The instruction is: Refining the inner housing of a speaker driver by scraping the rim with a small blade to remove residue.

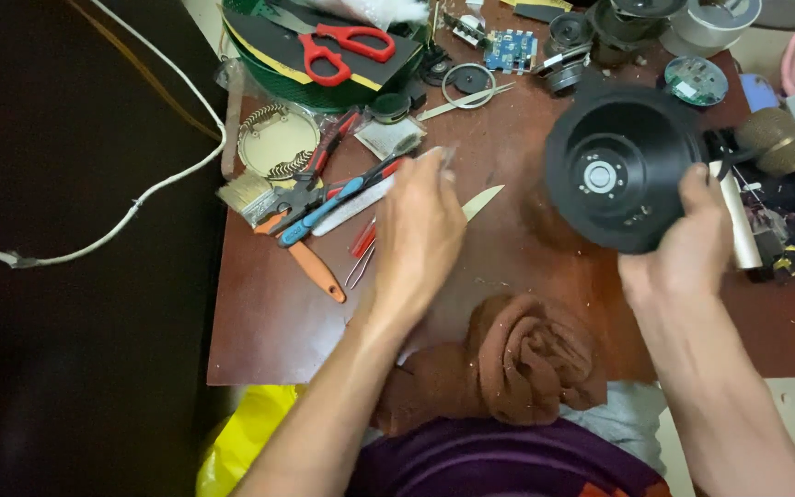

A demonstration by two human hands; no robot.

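Cluttered with tools, a brown table fills the view, with dark floor to the left and a rolled brown cloth at its near edge. At the right, the right hand grips a black round housing by its near right rim, thumb over the edge, holding it tilted so its open face and pale centre hub look toward the camera. The housing lies right of centre, well apart from the left hand, which hovers over mid-table, fingers loosely bent; motion blur hides whether it pinches anything. Just left of that hand lie blue-handled pliers, a red screwdriver and tweezers; red scissors rest farther off. The left hand is nearer these tools.
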